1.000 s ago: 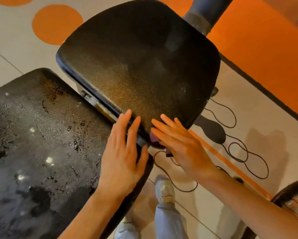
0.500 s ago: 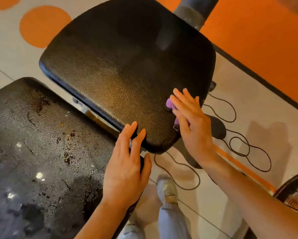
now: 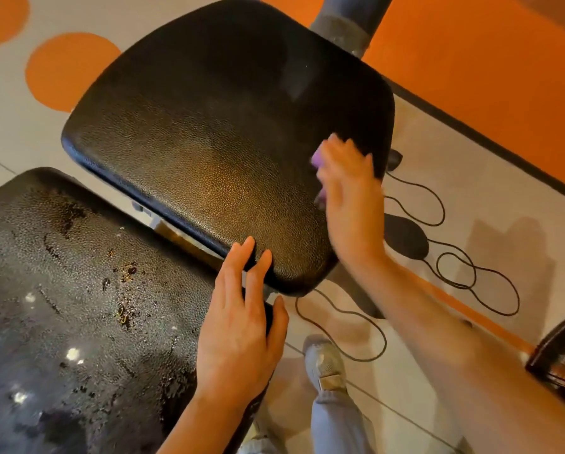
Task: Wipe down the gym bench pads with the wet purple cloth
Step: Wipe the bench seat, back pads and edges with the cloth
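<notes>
Two black textured bench pads fill the view. The upper pad [image 3: 215, 126] is tilted and looks mostly smooth. The lower pad [image 3: 61, 306] at the left is wet, with droplets and brown specks. My right hand [image 3: 349, 194] presses the purple cloth [image 3: 317, 158] flat against the upper pad's right edge; only small bits of cloth show past my fingers, and the hand is motion-blurred. My left hand [image 3: 241, 329] lies flat with fingers apart, across the lower pad's corner and the near corner of the upper pad.
A grey post [image 3: 346, 18] rises behind the upper pad. A black cord [image 3: 454, 267] and a dark oval piece lie on the pale floor at the right, beside an orange floor area [image 3: 487, 77]. My shoe [image 3: 327, 365] stands below. A fan guard [image 3: 562, 362] sits at the right edge.
My right hand with the cloth slid from the upper pad's near corner up along its right edge. My left hand stayed in place, shifting slightly.
</notes>
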Available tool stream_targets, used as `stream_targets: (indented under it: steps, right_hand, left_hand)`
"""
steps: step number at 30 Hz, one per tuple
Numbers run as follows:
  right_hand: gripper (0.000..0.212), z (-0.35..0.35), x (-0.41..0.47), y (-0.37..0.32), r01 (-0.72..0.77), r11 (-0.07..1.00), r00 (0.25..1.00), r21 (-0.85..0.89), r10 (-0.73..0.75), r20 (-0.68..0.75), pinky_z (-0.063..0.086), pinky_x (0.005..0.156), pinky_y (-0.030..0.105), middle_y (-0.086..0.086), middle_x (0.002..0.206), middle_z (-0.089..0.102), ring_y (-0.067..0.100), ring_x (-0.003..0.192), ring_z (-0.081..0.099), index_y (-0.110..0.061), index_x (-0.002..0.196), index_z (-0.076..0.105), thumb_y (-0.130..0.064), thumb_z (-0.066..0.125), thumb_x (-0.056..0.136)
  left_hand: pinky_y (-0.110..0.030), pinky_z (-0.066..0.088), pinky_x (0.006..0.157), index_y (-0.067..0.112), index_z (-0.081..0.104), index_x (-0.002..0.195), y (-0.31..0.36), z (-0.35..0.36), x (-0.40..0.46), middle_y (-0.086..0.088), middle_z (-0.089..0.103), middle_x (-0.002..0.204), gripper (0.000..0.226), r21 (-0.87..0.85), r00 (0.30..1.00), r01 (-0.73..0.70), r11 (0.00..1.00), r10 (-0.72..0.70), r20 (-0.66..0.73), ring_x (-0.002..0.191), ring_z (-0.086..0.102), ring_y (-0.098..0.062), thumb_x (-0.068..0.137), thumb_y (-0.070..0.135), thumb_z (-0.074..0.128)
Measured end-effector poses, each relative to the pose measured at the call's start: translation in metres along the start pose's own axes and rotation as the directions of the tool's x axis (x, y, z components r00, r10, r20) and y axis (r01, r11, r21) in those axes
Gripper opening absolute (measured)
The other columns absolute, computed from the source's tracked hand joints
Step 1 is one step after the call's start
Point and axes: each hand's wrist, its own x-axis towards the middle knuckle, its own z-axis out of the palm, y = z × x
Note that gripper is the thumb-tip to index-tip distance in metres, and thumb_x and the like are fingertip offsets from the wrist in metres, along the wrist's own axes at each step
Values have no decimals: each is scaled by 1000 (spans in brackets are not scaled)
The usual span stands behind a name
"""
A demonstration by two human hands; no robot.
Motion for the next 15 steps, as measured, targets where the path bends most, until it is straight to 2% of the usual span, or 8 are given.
stream_targets:
  steps: [2,4,5,6,8,10,12,15]
  right_hand:
    - [33,-5,-50,-12,221,975,970,37,-223,99,32,109,55,22,128,58,39,125,50,3,121,59,0,44,92]
    - [31,-13,-43,-3,389,917,889,85,-398,227,34,105,59,23,122,62,41,119,55,3,119,60,-6,43,95]
    - [31,-16,-19,3,398,915,880,66,-401,253,31,108,57,23,125,60,41,123,52,2,120,60,-2,45,93]
    - [34,-14,10,8,338,941,909,13,-330,254,26,112,53,21,133,55,39,131,44,0,124,58,3,47,92]
    - [42,-9,53,6,121,990,984,-78,-109,143,15,117,46,12,146,44,30,142,28,-7,133,52,4,49,92]
    - [44,-1,45,-7,-11,994,998,-113,17,54,16,118,45,9,147,43,27,143,28,-9,134,51,1,53,91]
    - [48,-2,-13,-19,110,990,989,-86,-100,112,23,117,46,11,143,48,29,139,35,-6,131,54,5,60,85]
    - [41,-19,-84,-20,324,945,918,41,-325,226,32,110,51,13,134,57,32,131,46,-4,123,61,5,62,83]
  left_hand:
    - [-38,33,115,8,39,141,0,0,-1,-12,28,155,58,4,1000,-9,1000,9,6,148,24,-28,89,19,63]
    - [-36,30,115,10,37,142,0,-2,-1,-11,26,156,55,10,1000,-10,1000,10,3,149,23,-27,93,21,59]
    - [-34,27,116,10,37,142,0,-2,-1,-10,26,156,53,12,1000,-14,1000,14,1,149,22,-26,94,24,55]
    - [-32,25,117,10,36,142,0,-2,0,-10,26,155,53,14,1000,-17,1000,17,-1,149,21,-26,94,26,52]
    - [-29,20,119,10,36,143,0,-1,1,-11,26,155,54,21,1000,-19,1000,19,-1,149,21,-26,94,29,47]
    - [-32,24,118,10,36,143,0,-1,1,-11,26,155,54,29,1000,-17,999,17,4,148,22,-26,93,29,48]
    - [-35,28,115,9,36,142,0,-2,1,-12,27,155,54,32,1000,-22,999,22,4,147,24,-27,94,29,47]
    - [-34,35,111,8,39,140,1,-3,0,-11,28,154,52,17,1000,-14,1000,14,5,145,27,-25,93,31,46]
